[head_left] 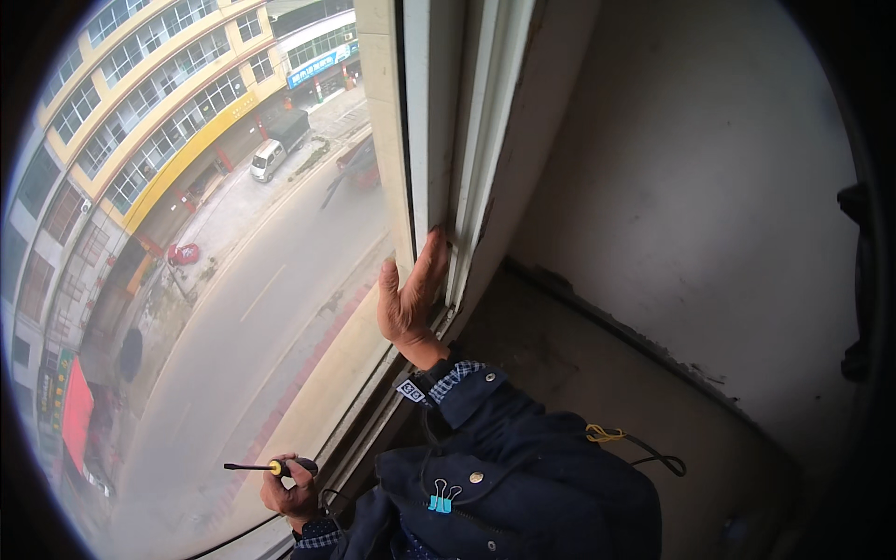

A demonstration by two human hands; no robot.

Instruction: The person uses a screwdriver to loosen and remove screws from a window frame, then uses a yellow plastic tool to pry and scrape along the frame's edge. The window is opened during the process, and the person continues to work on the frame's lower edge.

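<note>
My left hand (291,493), at the lower left, is closed around the handle of a screwdriver (252,467). The handle is black with a yellow band, and the dark shaft points left, outside the window opening. Higher up, my right hand (411,313) rests against the pale upright window frame (437,121). Its thumb stands apart from the stretched fingers, which reach up along the frame; the fingertips are partly hidden. I see nothing held in it. Dark blue sleeves with checked cuffs cover both arms.
Below the window lies a road (271,289) with a white truck (269,161) and yellow buildings (159,121) beyond. The window track (359,425) runs beneath my right hand. A plain wall (691,177) rises on the right. A blue binder clip (441,499) hangs on my jacket.
</note>
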